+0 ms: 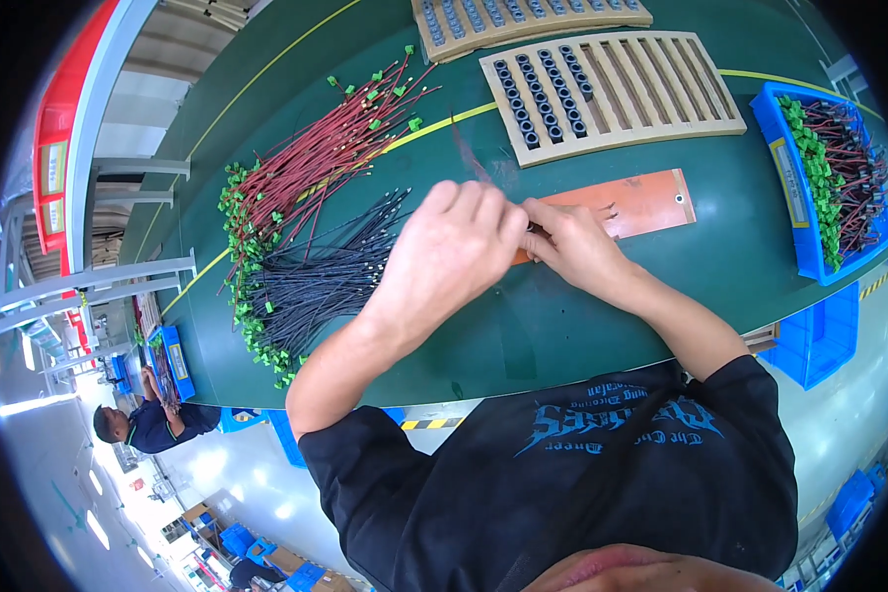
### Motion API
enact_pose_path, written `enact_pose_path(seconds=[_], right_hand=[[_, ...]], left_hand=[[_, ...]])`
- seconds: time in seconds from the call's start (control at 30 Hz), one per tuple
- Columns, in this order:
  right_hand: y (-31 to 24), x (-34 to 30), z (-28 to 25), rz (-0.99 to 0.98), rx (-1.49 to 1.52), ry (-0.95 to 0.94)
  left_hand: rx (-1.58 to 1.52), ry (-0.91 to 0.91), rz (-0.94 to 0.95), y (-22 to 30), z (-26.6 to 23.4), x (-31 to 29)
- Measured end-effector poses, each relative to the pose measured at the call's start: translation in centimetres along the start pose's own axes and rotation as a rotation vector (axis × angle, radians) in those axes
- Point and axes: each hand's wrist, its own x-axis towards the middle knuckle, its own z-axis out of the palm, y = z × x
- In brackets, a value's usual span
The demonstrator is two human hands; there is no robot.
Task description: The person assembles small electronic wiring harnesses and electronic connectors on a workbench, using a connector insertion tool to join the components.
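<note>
Close together at the middle of the bench, my two hands meet over the near end of an orange strip board (651, 202). My left hand (454, 252) is closed in a fist, and a thin red wire (469, 148), smeared by motion, sticks up beyond it. Thumb and fingers of my right hand (577, 247) are pinched on a small dark part, mostly hidden, right beside the left fingers. To the left lie a bundle of red wires (311, 173) and a bundle of black wires (311, 296), many with green connectors (250, 326) at their ends.
Beyond the board, a wooden slotted rack (696, 89) holds rows of black cylindrical parts; another rack (464, 49) stands behind it. A blue bin (809, 232) of wires with green connectors sits at right. At far left, a person (158, 419) works by another blue bin (176, 360).
</note>
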Motion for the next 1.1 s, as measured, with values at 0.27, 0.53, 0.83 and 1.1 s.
enact_pose_path(seconds=[0.27, 0.53, 0.83, 1.1], right_hand=[[0.8, -0.3, 0.7, -0.030, 0.048, 0.056], [0.3, 0.0, 0.1, 0.144, 0.168, 0.011], [1.1, 0.0, 0.4, 0.203, 0.330, 0.010], [0.8, 0.3, -0.2, 0.312, 0.547, 0.004]], left_hand=[[0.152, 0.016, -0.079, 0.4, 3.0, -0.2], [0.161, 0.081, -0.398, -4.4, 5.3, -3.8], [0.014, 0.249, -0.368, -6.2, 5.7, -5.5], [-0.289, 0.249, -0.431, -4.5, 5.1, -3.8]])
